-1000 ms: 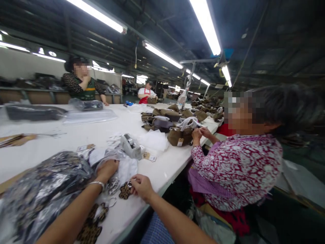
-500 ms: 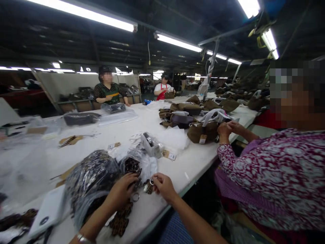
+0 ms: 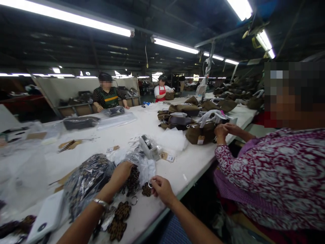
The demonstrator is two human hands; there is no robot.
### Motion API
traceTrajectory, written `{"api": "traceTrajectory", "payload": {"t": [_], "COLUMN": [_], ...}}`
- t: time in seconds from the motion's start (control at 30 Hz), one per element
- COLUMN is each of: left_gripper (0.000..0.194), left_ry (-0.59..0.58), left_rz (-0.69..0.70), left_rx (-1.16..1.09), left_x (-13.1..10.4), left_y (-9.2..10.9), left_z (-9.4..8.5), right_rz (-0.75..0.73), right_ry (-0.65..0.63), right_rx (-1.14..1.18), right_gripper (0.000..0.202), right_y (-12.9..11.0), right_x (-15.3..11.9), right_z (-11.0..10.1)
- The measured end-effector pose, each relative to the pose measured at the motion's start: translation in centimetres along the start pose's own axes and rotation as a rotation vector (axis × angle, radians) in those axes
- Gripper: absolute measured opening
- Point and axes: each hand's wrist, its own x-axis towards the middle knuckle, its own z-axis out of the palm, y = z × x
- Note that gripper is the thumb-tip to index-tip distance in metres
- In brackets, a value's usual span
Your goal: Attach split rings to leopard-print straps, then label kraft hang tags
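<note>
My right hand (image 3: 163, 190) pinches the metal ring of a leopard-print keychain (image 3: 146, 189), whose flower-shaped charm hangs beside the fingertips. My left hand (image 3: 122, 173) is at the mouth of a clear plastic bag (image 3: 142, 166), over a bunch of leopard-print pieces (image 3: 133, 179); its fingers are hidden from me. More flower-shaped leopard-print charms (image 3: 118, 222) lie on the table below my left wrist, close to a loose metal ring (image 3: 134, 200). A bigger clear bag (image 3: 87, 183) full of leopard-print pieces stands left of my left forearm.
A tape dispenser (image 3: 149, 147) and paper tags (image 3: 167, 157) sit beyond my hands on the white table (image 3: 175, 174). A white phone-like slab (image 3: 47, 217) lies at left. Brown handbags (image 3: 201, 132) are heaped at right, where a co-worker's hands (image 3: 224, 130) touch one. Two people stand across the table.
My left hand has moved up and away, over the small bag's opening, uncovering the charms below. My right hand keeps the keychain in nearly the same place. The far co-worker's arm has lowered.
</note>
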Motion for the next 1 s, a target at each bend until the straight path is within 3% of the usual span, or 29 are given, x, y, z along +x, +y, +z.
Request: {"api": "traceTrajectory", "payload": {"t": [0.17, 0.33, 0.57, 0.73, 0.9, 1.0], "left_gripper": [0.023, 0.029, 0.052, 0.055, 0.057, 0.06], "left_ry": [0.014, 0.061, 0.172, 0.238, 0.111, 0.119], "left_rz": [-0.03, -0.037, -0.058, -0.206, -0.336, -0.389], "left_rx": [-0.018, -0.152, -0.436, -0.645, -1.06, -1.242], "left_x": [2.6, 2.1, -3.5, -8.5, -12.3, -13.4], "left_y": [0.7, -0.1, -0.9, 0.1, 1.5, 3.0], "left_z": [2.4, 2.4, -0.2, -2.1, -1.2, 0.2], "right_rz": [-0.008, -0.011, -0.028, -0.035, -0.023, -0.015], "right_ry": [0.007, 0.011, 0.022, 0.049, 0.082, 0.124], "right_rx": [0.007, 0.02, 0.053, 0.075, 0.108, 0.141], "right_gripper": [0.033, 0.035, 0.04, 0.042, 0.043, 0.045], "right_y": [0.4, 0.7, 0.7, 0.4, -0.4, -1.0], "right_x": [0.2, 0.4, 0.4, -0.2, -0.6, -1.2], "right_z": [-0.1, -0.2, -0.4, -0.5, -0.3, 0.0]}}
